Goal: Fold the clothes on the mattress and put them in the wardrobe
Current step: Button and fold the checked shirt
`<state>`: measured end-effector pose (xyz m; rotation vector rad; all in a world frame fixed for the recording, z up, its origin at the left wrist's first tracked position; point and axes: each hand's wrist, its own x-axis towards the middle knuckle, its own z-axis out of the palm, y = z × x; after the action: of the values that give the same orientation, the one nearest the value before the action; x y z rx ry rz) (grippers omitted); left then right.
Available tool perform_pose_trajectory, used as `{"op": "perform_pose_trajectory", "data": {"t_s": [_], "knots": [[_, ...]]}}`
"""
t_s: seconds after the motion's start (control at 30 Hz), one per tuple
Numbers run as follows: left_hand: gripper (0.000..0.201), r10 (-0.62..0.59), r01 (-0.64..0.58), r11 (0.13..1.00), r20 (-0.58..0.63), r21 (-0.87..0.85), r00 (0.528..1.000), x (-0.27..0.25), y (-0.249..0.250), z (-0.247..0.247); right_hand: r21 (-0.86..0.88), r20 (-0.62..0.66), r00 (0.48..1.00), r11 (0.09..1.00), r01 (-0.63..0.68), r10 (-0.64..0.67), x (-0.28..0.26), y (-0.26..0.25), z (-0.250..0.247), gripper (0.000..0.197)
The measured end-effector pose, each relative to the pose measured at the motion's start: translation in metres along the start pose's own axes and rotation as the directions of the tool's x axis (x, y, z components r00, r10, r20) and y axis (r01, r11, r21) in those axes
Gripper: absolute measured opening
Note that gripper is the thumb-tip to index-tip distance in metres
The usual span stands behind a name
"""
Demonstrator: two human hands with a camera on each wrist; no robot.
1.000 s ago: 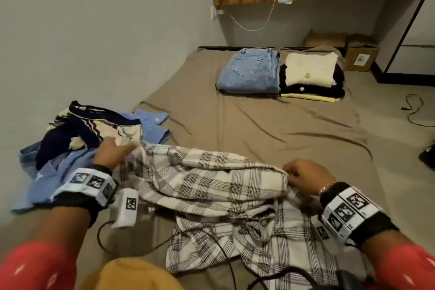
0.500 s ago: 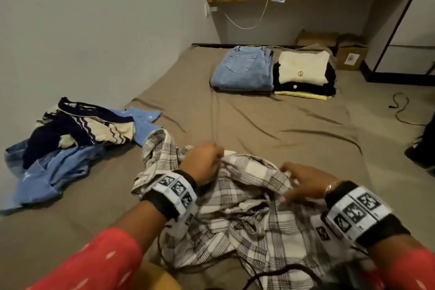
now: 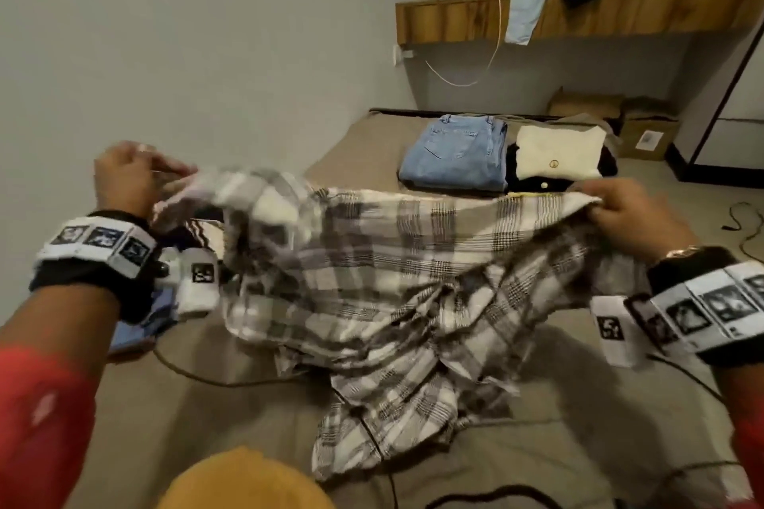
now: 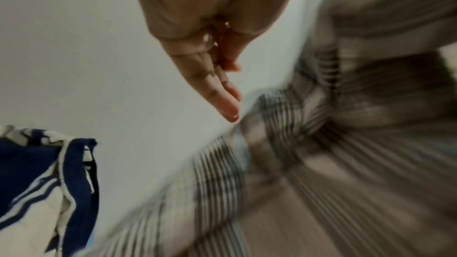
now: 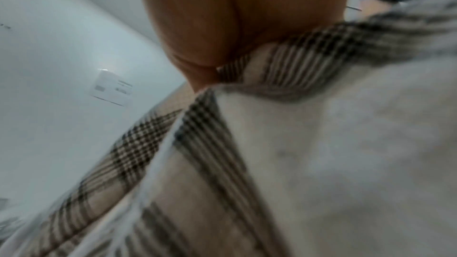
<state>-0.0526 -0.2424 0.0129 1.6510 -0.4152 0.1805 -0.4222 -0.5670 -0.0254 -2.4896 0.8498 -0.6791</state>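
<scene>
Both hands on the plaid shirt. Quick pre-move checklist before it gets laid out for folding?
1. Right hand grip on plaid shirt: ok, pinches the top edge.
2. Left hand grip: cannot tell, motion blur.
3. Shirt lifted off mattress: not ok, the lower part lies bunched on it.
4. Shirt spread flat: not ok, the middle is crumpled.
5. Black cable clear of the shirt: not ok, it runs under the hanging cloth.
6. Folded jeans out of the way: ok, at the far end.

plaid shirt (image 3: 397,260): off mattress (image 3: 578,446), now lifted, spread | 2 hands raised, apart | left hand (image 3: 124,178): grip apparently released, blurred
</scene>
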Motion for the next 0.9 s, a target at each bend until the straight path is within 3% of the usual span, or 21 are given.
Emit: {"op": "perform_pose_trajectory", "data": {"t_s": [0.03, 0.1, 0.13, 0.2, 0.23, 0.3, 0.33, 0.37, 0.43, 0.5, 0.57, 0.63, 0.67, 0.73, 0.8, 0.9], "knots": [[0.043, -0.017, 0.014, 0.995, -0.033, -0.096, 0.999, 0.002, -0.004, -0.011, -0.036, 0.001, 0.999, 0.998, 0.047, -0.047, -0.004, -0.004, 0.0, 0.033], [0.027, -0.058, 0.055, 0.995, -0.039, -0.082, 0.998, -0.002, -0.016, -0.022, -0.098, 0.092, 0.99, 0.989, 0.113, -0.104, -0.018, -0.006, 0.012, 0.032], [0.024, -0.071, 0.071, 0.997, 0.02, -0.004, 0.997, -0.01, -0.023, -0.021, -0.128, 0.193, 0.975, 0.982, 0.136, -0.11, -0.025, -0.002, 0.025, 0.03], [0.021, -0.028, -0.027, 0.978, 0.258, 0.206, 0.966, -0.032, -0.034, -0.006, -0.207, 0.433, 0.901, 0.97, 0.128, -0.026, -0.041, 0.009, 0.052, 0.032], [0.018, 0.002, -0.128, 0.949, 0.403, 0.287, 0.915, -0.044, -0.04, 0.006, -0.251, 0.53, 0.847, 0.963, 0.101, 0.049, -0.048, 0.016, 0.062, 0.048], [0.01, -0.05, -0.322, 0.849, 0.67, 0.419, 0.74, -0.068, -0.052, 0.034, -0.249, 0.643, 0.761, 0.963, 0.1, 0.087, -0.056, 0.03, 0.076, 0.113], [0.013, -0.125, -0.409, 0.784, 0.763, 0.468, 0.634, -0.079, -0.058, 0.048, -0.254, 0.658, 0.747, 0.962, 0.099, 0.097, -0.06, 0.036, 0.08, 0.135], [0.017, -0.194, -0.491, 0.724, 0.826, 0.484, 0.529, -0.089, -0.065, 0.061, -0.238, 0.648, 0.753, 0.969, 0.063, 0.11, -0.064, 0.042, 0.082, 0.143], [0.026, -0.284, -0.63, 0.625, 0.886, 0.46, 0.366, -0.108, -0.076, 0.086, -0.135, 0.548, 0.829, 0.99, -0.045, 0.112, -0.069, 0.053, 0.081, 0.129], [0.036, -0.328, -0.716, 0.544, 0.896, 0.437, 0.298, -0.125, -0.089, 0.107, -0.035, 0.475, 0.866, 0.987, -0.156, 0.154, -0.07, 0.065, 0.079, 0.098], [0.047, -0.357, -0.757, 0.467, 0.881, 0.457, 0.311, -0.14, -0.1, 0.121, -0.043, 0.541, 0.828, 0.988, -0.149, 0.149, -0.07, 0.073, 0.075, 0.062], [0.042, -0.359, -0.806, 0.367, 0.87, 0.464, 0.337, -0.147, -0.107, 0.13, -0.101, 0.596, 0.784, 0.985, -0.139, 0.172, -0.073, 0.076, 0.074, 0.006], [0.035, -0.347, -0.818, 0.334, 0.868, 0.468, 0.355, -0.147, -0.108, 0.132, -0.112, 0.614, 0.771, 0.985, -0.127, 0.17, -0.073, 0.081, 0.074, 0.022], [0.025, -0.301, -0.786, 0.346, 0.854, 0.513, 0.424, -0.137, -0.104, 0.129, -0.15, 0.615, 0.762, 0.979, -0.141, 0.204, -0.072, 0.089, 0.076, 0.032], [0.02, -0.243, -0.727, 0.398, 0.829, 0.559, 0.505, -0.121, -0.093, 0.121, -0.209, 0.556, 0.805, 0.972, -0.107, 0.208, -0.071, 0.09, 0.072, 0.029], [0.005, -0.089, -0.66, 0.465, 0.773, 0.59, 0.628, -0.102, -0.071, 0.108, -0.162, 0.432, 0.894, 0.986, -0.048, 0.115, -0.062, 0.077, 0.056, 0.028]]}}
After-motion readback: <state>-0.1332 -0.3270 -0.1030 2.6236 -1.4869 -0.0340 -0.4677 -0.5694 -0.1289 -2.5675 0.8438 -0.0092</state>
